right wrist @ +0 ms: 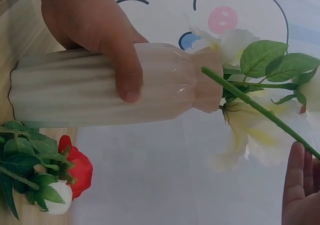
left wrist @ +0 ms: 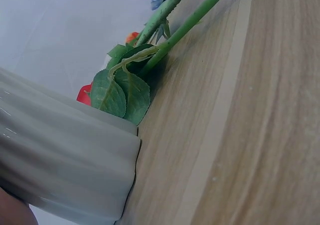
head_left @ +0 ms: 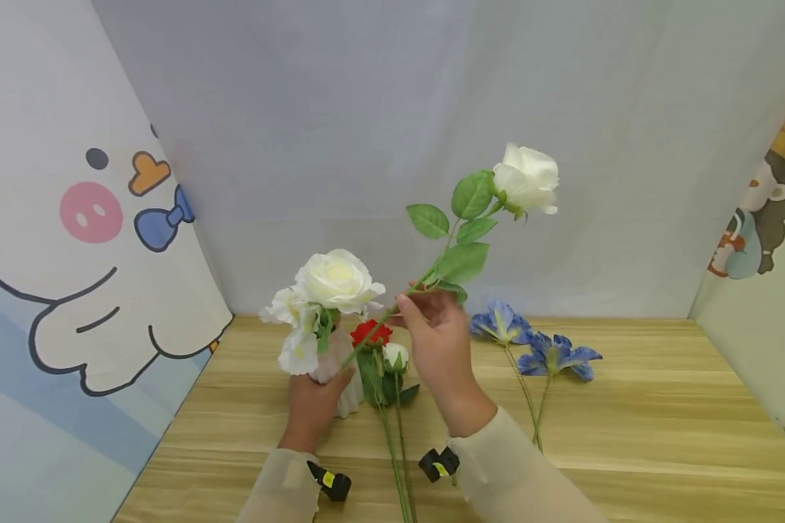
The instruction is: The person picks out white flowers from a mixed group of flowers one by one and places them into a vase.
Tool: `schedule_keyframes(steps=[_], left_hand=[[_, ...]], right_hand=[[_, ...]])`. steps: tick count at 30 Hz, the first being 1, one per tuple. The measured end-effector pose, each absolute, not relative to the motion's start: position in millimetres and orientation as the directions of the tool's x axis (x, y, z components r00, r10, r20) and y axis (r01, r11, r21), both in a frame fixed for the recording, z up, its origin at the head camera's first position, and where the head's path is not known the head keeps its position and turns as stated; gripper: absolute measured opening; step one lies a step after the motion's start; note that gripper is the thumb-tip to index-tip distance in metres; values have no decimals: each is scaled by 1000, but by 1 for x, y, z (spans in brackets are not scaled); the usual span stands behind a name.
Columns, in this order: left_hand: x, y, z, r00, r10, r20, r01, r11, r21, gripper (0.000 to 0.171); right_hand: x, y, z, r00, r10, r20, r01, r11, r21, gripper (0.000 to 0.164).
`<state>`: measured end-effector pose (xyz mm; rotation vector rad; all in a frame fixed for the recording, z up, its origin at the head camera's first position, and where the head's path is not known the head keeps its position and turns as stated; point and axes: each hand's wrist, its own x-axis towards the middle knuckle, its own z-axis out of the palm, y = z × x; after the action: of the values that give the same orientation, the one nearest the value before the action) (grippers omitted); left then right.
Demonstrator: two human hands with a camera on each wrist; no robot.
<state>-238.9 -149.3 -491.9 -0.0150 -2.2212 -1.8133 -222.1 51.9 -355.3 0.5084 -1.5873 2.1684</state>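
Observation:
My left hand (head_left: 310, 410) holds a pale, ribbed vase (right wrist: 167, 77) standing upright on the table, its thumb across the side in the right wrist view. A full white rose (head_left: 337, 280) and white ruffled flowers (head_left: 299, 352) are in the vase. My right hand (head_left: 440, 349) pinches the green stem of another white rose (head_left: 528, 176), which slants up to the right with several leaves. This stem's lower end (right wrist: 206, 71) shows by the vase's neck in the right wrist view; whether they touch I cannot tell. The left wrist view shows the vase's base (left wrist: 100, 185).
Right of the vase, a red rose (head_left: 371, 333) and a white rosebud (head_left: 395, 357) lie on the wooden table (head_left: 641, 421), stems toward the front. Two blue flowers (head_left: 556, 357) lie farther right with crossed stems. A pale curtain (head_left: 340, 145) hangs behind.

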Motion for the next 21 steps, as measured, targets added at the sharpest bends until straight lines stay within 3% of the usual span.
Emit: schedule_keyframes(steps=[21], left_hand=[[-239, -150, -495, -968, -180, 175, 135, 213, 968, 68]], right_hand=[[-213, 48, -319, -817, 177, 548, -575, -298, -762, 9]])
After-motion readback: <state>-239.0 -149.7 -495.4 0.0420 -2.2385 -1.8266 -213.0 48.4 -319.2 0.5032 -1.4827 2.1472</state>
